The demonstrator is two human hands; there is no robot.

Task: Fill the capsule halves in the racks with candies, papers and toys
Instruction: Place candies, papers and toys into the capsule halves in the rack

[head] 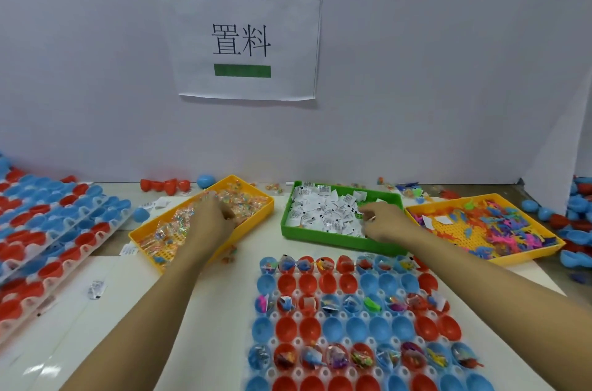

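Right now your left hand (214, 214) is down in the left yellow tray (256, 214), fingers curled into the wrapped candies (166, 230); can't tell if it actually has one. Your right hand (384, 221) sits at the right end of the green tray (320, 238), which is filled with small white papers (323, 208); its fingers are bent together near the pile, but whether they pinch a paper is unclear. Just right of that, a second yellow tray (525, 257) holds a heap of mixed-colour plastic toys (499, 230). On the counter (208, 310) in front of you lies the rack (355, 323) of red and blue capsule halves (326, 328): rows with candy, paper and toy inside alternate with rows of bare halves. At far left, more racks (48, 230) of red and blue halves lie overlapped. Loose halves (166, 186) sit by the wall behind the trays. A white sign (246, 38) with two black characters hangs on the wall.
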